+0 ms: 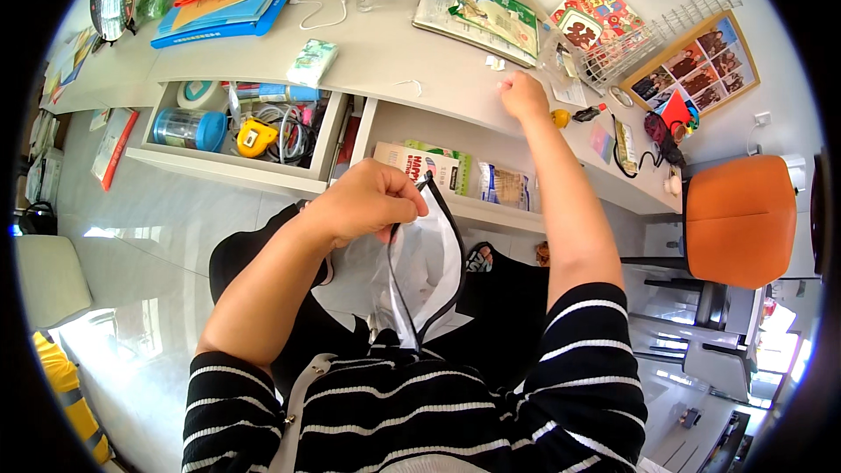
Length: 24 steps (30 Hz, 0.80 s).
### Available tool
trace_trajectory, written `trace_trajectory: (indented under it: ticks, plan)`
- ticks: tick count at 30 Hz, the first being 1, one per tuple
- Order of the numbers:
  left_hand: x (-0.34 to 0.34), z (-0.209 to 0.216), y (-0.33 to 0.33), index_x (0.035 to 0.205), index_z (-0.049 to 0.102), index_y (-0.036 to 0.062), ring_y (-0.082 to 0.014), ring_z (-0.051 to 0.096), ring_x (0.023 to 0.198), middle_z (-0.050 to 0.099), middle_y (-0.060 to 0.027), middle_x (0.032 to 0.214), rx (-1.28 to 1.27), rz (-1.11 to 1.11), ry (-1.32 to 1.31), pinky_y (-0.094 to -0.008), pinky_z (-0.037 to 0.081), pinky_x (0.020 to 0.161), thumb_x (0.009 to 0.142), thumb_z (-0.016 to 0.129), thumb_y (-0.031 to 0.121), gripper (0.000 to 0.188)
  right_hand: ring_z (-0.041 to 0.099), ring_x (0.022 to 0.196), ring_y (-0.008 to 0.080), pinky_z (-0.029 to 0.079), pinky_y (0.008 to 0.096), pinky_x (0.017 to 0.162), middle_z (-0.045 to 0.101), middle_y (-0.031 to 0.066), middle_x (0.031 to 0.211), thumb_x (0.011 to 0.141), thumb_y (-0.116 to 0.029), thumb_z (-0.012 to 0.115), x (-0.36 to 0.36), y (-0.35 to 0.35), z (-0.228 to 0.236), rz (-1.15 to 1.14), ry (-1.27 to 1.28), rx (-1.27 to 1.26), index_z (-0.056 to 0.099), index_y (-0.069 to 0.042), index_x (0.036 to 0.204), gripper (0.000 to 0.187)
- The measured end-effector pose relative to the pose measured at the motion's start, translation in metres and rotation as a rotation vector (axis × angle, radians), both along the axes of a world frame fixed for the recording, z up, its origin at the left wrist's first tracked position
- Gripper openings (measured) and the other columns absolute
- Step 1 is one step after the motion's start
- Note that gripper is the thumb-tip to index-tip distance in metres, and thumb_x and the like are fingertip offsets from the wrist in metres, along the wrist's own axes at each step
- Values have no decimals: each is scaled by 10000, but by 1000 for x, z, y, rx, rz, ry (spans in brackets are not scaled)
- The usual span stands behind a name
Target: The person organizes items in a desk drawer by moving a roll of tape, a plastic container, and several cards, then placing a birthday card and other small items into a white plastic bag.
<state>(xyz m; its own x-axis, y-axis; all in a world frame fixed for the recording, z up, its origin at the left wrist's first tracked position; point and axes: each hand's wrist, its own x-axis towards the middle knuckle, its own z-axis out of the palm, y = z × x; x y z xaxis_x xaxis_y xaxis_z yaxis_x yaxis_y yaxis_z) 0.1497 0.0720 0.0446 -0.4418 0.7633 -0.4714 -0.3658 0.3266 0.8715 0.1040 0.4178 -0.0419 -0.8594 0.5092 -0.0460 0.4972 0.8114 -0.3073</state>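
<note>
My left hand [372,199] pinches the black-edged rim of a whitish see-through pouch [431,263], whose mouth gapes above my lap. Over the desk top [455,79], my right hand [524,96] is closed; whatever its fingers may hold is hidden. Just beyond it lie small white pieces [495,62]. A thin white strip [410,84] rests to its left on the desk. Below my hands, an open drawer [399,123] contains a pinkish booklet [420,160] and a clear packet of light-brown items [504,187].
The left open drawer holds a yellow tape measure [256,137], a blue-lidded jar [188,129] and cables [293,127]. On the desk are a tissue packet [313,62], blue folders [232,22], a wire rack [613,57] and a photo frame [701,66]. An orange chair [740,221] stands right.
</note>
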Motion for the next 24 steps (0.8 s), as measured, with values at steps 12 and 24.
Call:
trace_trajectory:
  ticks: [12,24]
  plan:
    - [-2,-17,-2,910,558,-25,-118,541,518,569,-54,684,-9,195,12,-253,446,432,721,609,45,208,649,792,188,498,339,708,657,105,840,815,-198,632,115,-167,102,966,-518,-668,625,-31,1078,311]
    - [-25,-23,0,930,538,68,-78,524,601,544,10,742,24,401,-46,-242,436,476,817,584,103,126,646,721,259,505,353,663,668,131,812,791,-240,674,-43,-120,6,422,12,-149,646,-28,863,226]
